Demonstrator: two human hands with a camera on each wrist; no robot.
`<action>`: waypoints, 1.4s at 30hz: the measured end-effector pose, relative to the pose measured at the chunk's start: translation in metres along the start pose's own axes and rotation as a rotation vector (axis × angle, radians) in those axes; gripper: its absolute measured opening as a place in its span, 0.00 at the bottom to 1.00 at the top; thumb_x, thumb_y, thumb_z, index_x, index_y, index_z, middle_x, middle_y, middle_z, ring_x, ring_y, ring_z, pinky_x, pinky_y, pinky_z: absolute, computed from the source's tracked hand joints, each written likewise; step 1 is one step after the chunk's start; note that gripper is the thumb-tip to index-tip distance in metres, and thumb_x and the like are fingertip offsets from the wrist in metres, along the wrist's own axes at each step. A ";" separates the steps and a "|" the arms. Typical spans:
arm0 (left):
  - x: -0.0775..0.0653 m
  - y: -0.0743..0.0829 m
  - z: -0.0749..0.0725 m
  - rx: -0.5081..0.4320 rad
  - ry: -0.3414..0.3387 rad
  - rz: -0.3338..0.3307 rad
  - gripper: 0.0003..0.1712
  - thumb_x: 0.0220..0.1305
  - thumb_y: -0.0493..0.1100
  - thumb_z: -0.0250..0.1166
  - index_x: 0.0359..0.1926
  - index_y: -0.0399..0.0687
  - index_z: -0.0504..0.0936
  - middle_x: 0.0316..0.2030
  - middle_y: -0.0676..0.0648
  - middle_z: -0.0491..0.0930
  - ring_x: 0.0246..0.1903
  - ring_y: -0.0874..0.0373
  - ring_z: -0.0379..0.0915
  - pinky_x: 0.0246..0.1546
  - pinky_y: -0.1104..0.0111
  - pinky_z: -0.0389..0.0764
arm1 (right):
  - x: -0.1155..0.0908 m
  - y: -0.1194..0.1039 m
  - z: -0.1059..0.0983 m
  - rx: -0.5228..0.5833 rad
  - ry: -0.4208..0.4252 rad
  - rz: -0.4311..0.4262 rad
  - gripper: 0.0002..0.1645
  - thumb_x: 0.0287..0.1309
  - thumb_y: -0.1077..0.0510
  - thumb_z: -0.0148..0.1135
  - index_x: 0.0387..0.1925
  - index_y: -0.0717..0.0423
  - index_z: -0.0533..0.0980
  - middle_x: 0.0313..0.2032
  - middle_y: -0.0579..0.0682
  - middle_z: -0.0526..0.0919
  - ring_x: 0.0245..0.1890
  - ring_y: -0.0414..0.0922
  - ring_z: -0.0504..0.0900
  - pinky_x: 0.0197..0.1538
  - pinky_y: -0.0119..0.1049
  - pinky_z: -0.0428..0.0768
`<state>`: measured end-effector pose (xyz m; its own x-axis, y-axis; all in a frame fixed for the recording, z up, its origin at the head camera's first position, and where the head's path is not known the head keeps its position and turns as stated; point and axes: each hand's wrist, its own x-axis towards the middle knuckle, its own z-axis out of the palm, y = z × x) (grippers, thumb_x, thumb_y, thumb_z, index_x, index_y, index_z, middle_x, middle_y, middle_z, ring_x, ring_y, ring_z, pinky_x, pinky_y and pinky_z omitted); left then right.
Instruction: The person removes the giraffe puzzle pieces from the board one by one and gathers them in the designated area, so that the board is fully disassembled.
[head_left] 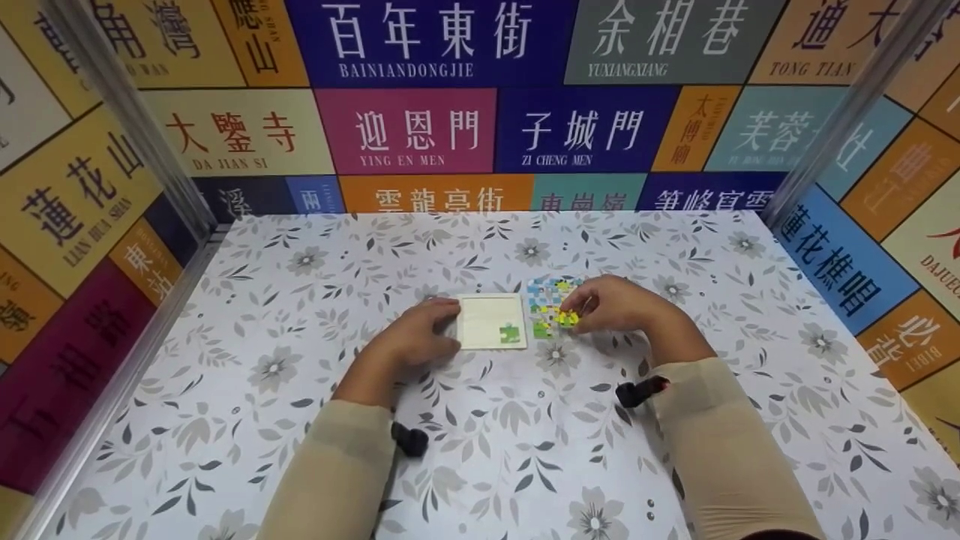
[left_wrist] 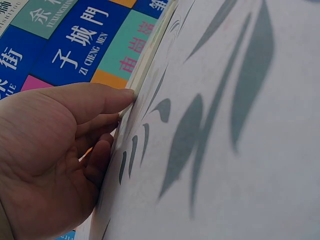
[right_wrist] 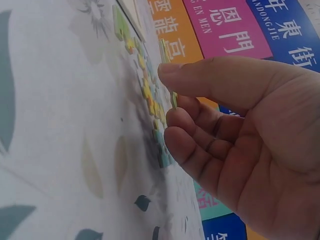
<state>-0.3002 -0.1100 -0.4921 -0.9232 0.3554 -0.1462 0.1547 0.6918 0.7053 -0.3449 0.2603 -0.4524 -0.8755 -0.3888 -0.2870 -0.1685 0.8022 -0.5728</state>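
Observation:
A square cream puzzle tray (head_left: pixel 480 319) lies flat on the table, with a green piece (head_left: pixel 509 334) in its lower right corner. My left hand (head_left: pixel 420 334) holds the tray's left edge, thumb near the lower corner and a finger near the upper one. In the left wrist view the thumb (left_wrist: pixel 117 98) touches the tray's thin edge. Right of the tray lies a patch of colourful puzzle pieces (head_left: pixel 541 294). Over its right side, my right hand (head_left: pixel 619 304) pinches a yellow-green puzzle piece (head_left: pixel 568 319), seen edge-on as a thin puzzle piece (right_wrist: pixel 164 50) in the right wrist view.
A white tablecloth (head_left: pixel 480 442) with grey flowers and leaves covers the table. Colourful panels (head_left: pixel 409 131) with Chinese lettering stand behind and at both sides. Small black devices (head_left: pixel 411 439) are fixed at both sleeve cuffs.

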 end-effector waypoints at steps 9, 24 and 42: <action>-0.002 0.001 0.000 -0.005 0.012 0.000 0.42 0.63 0.43 0.70 0.79 0.52 0.71 0.81 0.54 0.65 0.85 0.48 0.51 0.87 0.51 0.51 | 0.005 0.005 0.006 -0.025 -0.033 -0.057 0.20 0.55 0.58 0.80 0.51 0.45 0.88 0.45 0.49 0.90 0.44 0.45 0.84 0.49 0.40 0.83; -0.002 0.002 -0.001 -0.009 0.003 -0.018 0.43 0.63 0.44 0.71 0.79 0.53 0.71 0.82 0.54 0.64 0.86 0.47 0.46 0.87 0.49 0.47 | 0.005 0.006 0.008 0.006 -0.043 -0.060 0.22 0.54 0.60 0.80 0.51 0.47 0.87 0.47 0.49 0.89 0.46 0.46 0.83 0.50 0.40 0.82; -0.001 0.001 0.001 0.008 -0.005 0.001 0.41 0.66 0.44 0.70 0.79 0.50 0.70 0.82 0.52 0.64 0.86 0.48 0.50 0.87 0.51 0.50 | 0.005 -0.001 0.005 0.150 -0.015 -0.071 0.27 0.60 0.58 0.77 0.62 0.51 0.84 0.52 0.55 0.86 0.50 0.50 0.86 0.47 0.38 0.85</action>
<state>-0.2990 -0.1092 -0.4916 -0.9214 0.3589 -0.1491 0.1581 0.6965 0.6999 -0.3468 0.2558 -0.4568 -0.8566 -0.4500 -0.2524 -0.1594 0.6961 -0.7001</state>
